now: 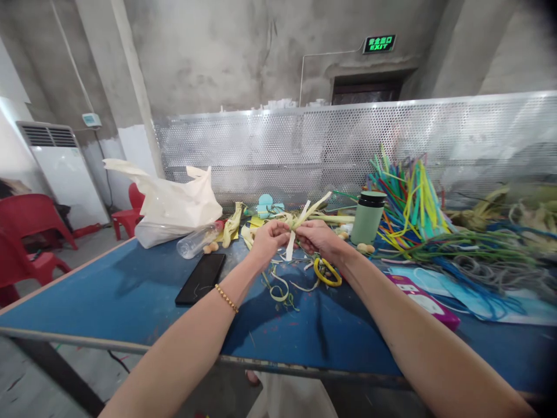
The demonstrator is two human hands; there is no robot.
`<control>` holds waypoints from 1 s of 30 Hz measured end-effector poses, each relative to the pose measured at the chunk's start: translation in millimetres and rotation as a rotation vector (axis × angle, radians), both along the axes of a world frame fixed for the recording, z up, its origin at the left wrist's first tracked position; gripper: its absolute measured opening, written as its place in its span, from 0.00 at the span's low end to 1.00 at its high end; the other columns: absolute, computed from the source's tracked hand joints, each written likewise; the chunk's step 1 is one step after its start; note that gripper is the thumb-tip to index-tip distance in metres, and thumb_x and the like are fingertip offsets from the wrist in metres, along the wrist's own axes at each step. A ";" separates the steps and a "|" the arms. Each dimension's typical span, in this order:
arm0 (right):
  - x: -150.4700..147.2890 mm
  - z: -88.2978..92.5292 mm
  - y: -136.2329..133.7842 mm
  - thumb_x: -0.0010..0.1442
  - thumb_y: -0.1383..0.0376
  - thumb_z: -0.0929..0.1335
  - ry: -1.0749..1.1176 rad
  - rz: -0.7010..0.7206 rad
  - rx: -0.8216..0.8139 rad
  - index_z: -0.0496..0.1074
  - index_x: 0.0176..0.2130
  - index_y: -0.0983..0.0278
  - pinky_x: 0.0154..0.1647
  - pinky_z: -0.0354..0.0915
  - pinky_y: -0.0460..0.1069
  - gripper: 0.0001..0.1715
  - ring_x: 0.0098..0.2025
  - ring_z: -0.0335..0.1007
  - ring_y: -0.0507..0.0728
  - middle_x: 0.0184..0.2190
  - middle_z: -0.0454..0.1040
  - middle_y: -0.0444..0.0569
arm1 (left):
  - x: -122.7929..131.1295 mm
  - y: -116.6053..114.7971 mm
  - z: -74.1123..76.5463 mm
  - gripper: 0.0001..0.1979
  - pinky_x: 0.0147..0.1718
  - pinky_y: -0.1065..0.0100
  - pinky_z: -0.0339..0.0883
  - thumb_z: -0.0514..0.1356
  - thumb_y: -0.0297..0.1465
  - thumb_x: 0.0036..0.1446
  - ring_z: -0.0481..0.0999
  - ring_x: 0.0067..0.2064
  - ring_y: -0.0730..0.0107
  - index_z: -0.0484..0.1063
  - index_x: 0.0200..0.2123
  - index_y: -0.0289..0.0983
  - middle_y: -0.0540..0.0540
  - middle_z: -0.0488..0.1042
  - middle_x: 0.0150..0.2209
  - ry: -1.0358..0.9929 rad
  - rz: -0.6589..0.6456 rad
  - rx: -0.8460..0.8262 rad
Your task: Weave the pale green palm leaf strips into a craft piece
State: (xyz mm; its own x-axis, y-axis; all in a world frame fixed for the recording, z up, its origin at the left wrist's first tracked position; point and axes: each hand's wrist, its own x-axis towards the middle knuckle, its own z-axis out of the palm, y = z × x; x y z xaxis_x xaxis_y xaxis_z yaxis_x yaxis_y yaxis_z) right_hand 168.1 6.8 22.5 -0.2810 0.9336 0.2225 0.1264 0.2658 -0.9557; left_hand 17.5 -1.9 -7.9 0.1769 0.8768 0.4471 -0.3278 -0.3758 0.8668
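Note:
My left hand [270,239] and my right hand [318,237] meet above the far middle of the blue table [152,325]. Between them they pinch pale green and white flat strips [290,246] that cross each other, with loose ends sticking up to the upper right and down. The thumb and fingers of both hands are closed on the strips at the crossing. Just below my right hand lies a yellow ring [327,273]. Curled strip scraps [278,287] are scattered under the hands. A black phone [201,280] rests left of my left forearm.
A white plastic bag [178,203] and a clear bottle [198,241] stand and lie at the left. To the right are a green cup [368,220], bundles of coloured strips [413,197], green and grey cords [474,247], a purple box [429,302] and blue masks [483,296].

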 end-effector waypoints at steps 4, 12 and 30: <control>-0.9 1.9 -0.2 0.48 0.56 0.72 -0.040 -0.057 0.079 0.61 0.17 0.62 0.11 0.48 0.44 0.21 0.11 0.50 0.46 0.09 0.58 0.38 | -0.9 -3.9 4.2 0.16 0.30 0.69 0.70 0.69 0.28 0.44 0.77 0.26 0.70 0.66 0.35 0.34 0.49 0.75 0.25 -0.075 -0.018 -0.067; 10.6 21.4 -4.9 0.55 0.56 0.67 -0.313 -0.508 0.629 0.66 0.19 0.63 0.24 0.54 0.47 0.19 0.21 0.59 0.51 0.14 0.65 0.44 | -3.3 -8.6 9.6 0.12 0.31 0.70 0.68 0.68 0.27 0.46 0.76 0.26 0.73 0.68 0.32 0.32 0.47 0.75 0.26 -0.135 -0.019 -0.133; 3.3 18.1 -13.6 0.48 0.65 0.69 -0.104 0.025 0.353 0.68 0.28 0.64 0.19 0.57 0.45 0.05 0.18 0.60 0.48 0.18 0.67 0.40 | -1.0 -8.9 9.0 0.11 0.26 0.70 0.66 0.67 0.27 0.45 0.73 0.22 0.73 0.68 0.31 0.32 0.48 0.74 0.24 -0.078 -0.064 -0.158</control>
State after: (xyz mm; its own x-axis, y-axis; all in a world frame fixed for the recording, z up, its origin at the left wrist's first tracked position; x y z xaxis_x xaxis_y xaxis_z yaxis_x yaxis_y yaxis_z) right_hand 171.4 -6.8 40.6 -0.3406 0.7972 0.4985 0.2079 0.5809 -0.7870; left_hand 16.5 -10.8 1.1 0.2048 0.9252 0.3196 -0.4154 -0.2135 0.8842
